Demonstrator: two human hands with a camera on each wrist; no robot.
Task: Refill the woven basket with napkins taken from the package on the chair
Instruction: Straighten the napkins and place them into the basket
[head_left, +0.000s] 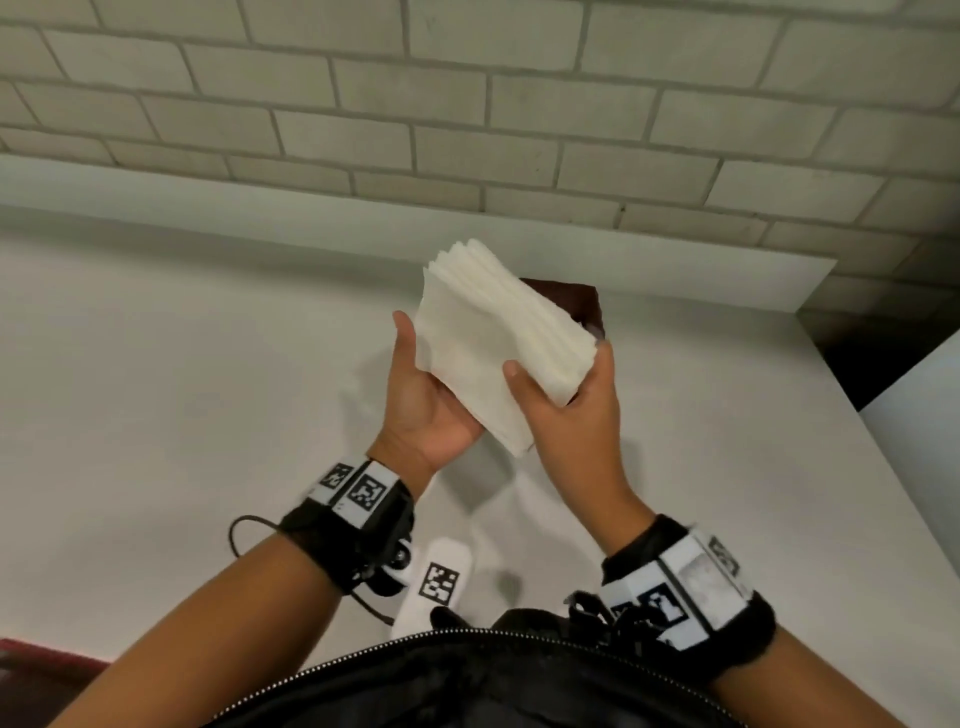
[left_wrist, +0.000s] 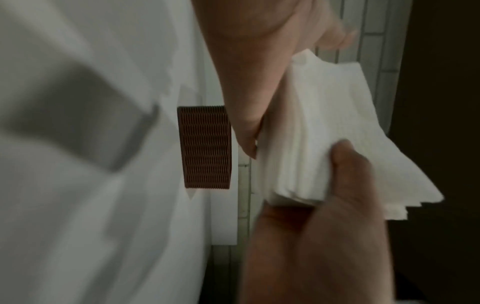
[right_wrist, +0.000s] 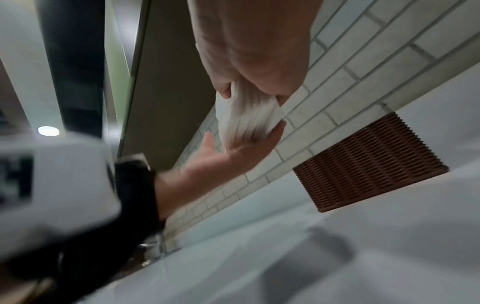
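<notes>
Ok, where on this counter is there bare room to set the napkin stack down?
The white counter shows bare left of the left hand, out to the grey brick wall, and right of the right hand toward its edge. It is crowded at the middle, where both hands hold the white napkin stack over the brown woven basket.

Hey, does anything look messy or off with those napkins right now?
Slightly: the napkin stack is fanned, its edges stepped rather than flush. The left hand and right hand both grip it above the woven basket. Nothing looks torn or dropped.
</notes>
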